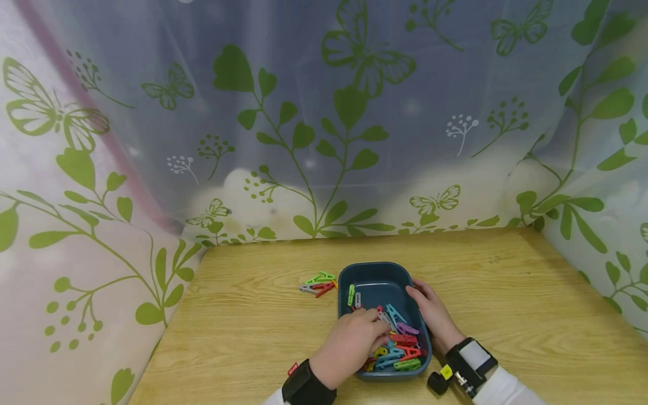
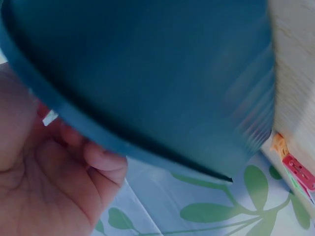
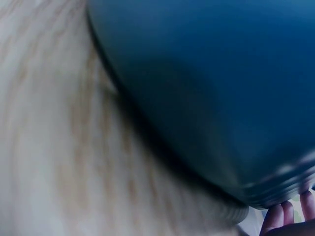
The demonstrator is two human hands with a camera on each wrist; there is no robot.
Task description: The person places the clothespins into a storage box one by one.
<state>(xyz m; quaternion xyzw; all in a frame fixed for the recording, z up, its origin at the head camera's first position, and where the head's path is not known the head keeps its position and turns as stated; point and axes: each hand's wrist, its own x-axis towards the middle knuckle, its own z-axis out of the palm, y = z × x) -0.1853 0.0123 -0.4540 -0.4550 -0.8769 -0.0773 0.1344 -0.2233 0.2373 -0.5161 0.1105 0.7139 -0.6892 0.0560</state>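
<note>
A dark blue plastic basket (image 1: 377, 275) stands on the table, holding many coloured plastic clothespins (image 1: 405, 339), mostly at its near end. My left hand (image 1: 351, 340) reaches over the near left rim, its fingertips down among the clothespins. In the left wrist view its fingers (image 2: 106, 160) look bent beside the rim, with a bit of red and silver showing by them; whether they pinch a clothespin is hidden. On the basket's right side, my right hand (image 1: 435, 312) grips the rim and outer wall. The right wrist view shows its fingertips (image 3: 288, 212) at the wall.
Several loose clothespins (image 1: 321, 287), green, red, grey and orange, lie on the wooden table (image 1: 253, 320) just left of the basket. A printed curtain (image 1: 283, 185) with leaves and butterflies encloses the back and sides of the table.
</note>
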